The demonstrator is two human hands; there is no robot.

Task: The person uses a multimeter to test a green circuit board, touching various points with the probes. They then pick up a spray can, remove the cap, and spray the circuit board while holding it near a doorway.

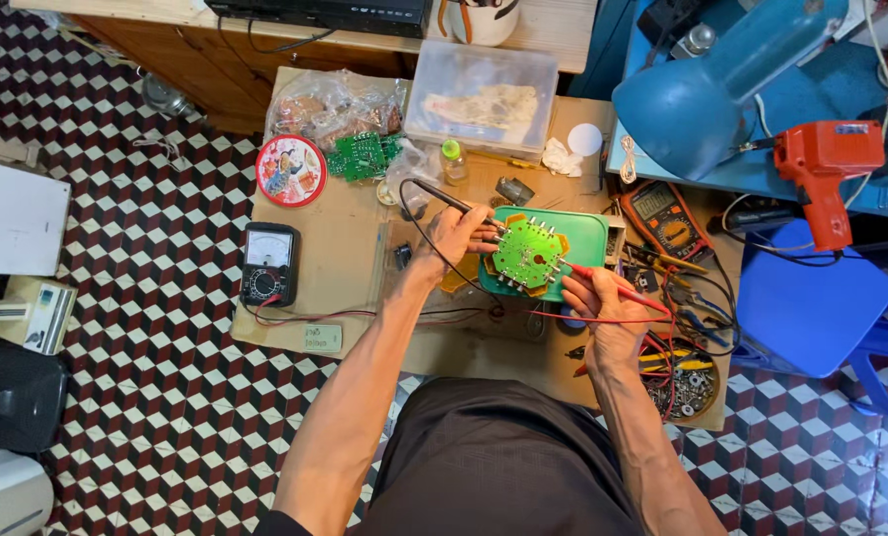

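Note:
A green, roughly hexagonal circuit board [528, 254] lies on a green box lid [588, 238] at the middle of a low wooden work table [345, 248]. My left hand [456, 236] grips a black test probe [442, 197] with its tip at the board's left edge. My right hand [595, 298] grips a red test probe [618, 290] whose tip touches the board's right side. Black and red leads run left to a black analog meter [268, 263].
A round red tin lid [290, 170], another green board [363, 155], a clear plastic box [484, 99] and bags sit at the back. An orange digital multimeter [665, 219], a bowl of screws [684, 382], pliers, a blue lamp [702, 99], an orange tool [826, 169] and a blue stool [811, 298] crowd the right.

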